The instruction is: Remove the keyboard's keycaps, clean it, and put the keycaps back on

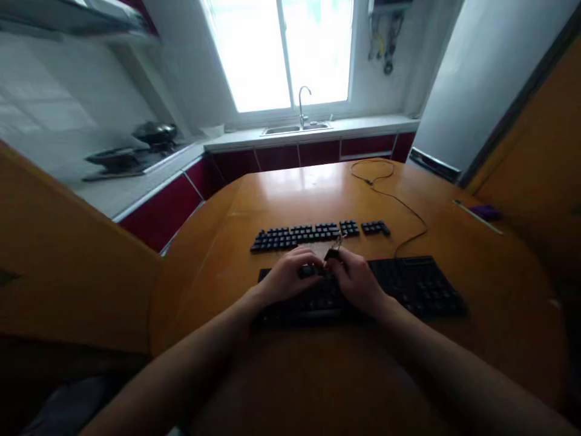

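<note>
"Where's the keyboard [422, 284]?"
"On the shiny wooden desk [290, 194], beneath both hands, with rows of loose keys [290, 238] just beyond."
"And the grip?"
"The right hand [358, 278] pinches a small wire tool [333, 253]; for the left hand [290, 274], I can't tell."
"Farther out?"
"A cable [402, 203] loops over the desk; behind, a sink [281, 129] beneath a bright window [318, 54]."
</note>
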A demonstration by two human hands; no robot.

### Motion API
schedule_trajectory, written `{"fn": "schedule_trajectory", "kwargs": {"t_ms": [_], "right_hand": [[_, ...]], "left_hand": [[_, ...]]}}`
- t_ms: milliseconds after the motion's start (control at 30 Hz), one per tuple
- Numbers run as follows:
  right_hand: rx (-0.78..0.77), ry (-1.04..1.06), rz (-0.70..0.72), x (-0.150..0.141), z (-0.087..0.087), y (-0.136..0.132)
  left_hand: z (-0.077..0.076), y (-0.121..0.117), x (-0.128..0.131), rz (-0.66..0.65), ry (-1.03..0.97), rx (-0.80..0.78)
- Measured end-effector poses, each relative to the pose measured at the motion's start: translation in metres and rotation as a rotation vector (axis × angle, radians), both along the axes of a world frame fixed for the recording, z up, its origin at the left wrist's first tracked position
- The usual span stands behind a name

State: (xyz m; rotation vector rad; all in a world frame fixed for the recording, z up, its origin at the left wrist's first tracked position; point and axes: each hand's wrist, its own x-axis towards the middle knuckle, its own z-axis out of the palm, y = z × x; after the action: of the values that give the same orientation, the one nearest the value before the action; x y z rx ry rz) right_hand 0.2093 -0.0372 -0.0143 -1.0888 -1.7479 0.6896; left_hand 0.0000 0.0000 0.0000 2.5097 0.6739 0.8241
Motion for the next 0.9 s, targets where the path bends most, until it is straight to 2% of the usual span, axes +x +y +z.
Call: {"fn": "schedule_trajectory", "kwargs": {"t_ms": [167, 333, 467, 533, 633, 767, 900], "right_hand": [[-0.042, 0.044, -0.008, -0.001, -0.005, 0.004], [-0.032, 0.061, -0.011, 0.000, -0.006, 0.006], [-0.039, 0.086, -0.018, -0.002, -0.003, 0.006], [-0.073, 0.117, -0.031, -0.003, -0.002, 0.006], [-0.123, 0.148, -0.068, -0.003, -0.003, 0.008], [-0.151, 0.152, -0.090, -0.002, -0.006, 0.011], [-0.161, 0.157, -0.094, -0.002, -0.007, 0.011]], "left_hand": [[-0.003, -0.003, 0.007, 0.124, -0.030, 0.081], [0.000, -0.010, 0.011, 0.115, 0.074, 0.249], [0.012, -0.010, 0.012, 0.117, 0.045, 0.178], [0.019, 0.000, 0.010, 0.157, -0.012, 0.126], [0.022, 0.030, 0.002, 0.332, -0.028, 0.136], [0.007, 0.068, -0.011, 0.498, 0.107, 0.192], [-0.011, 0.079, -0.018, 0.509, 0.196, 0.202]]}}
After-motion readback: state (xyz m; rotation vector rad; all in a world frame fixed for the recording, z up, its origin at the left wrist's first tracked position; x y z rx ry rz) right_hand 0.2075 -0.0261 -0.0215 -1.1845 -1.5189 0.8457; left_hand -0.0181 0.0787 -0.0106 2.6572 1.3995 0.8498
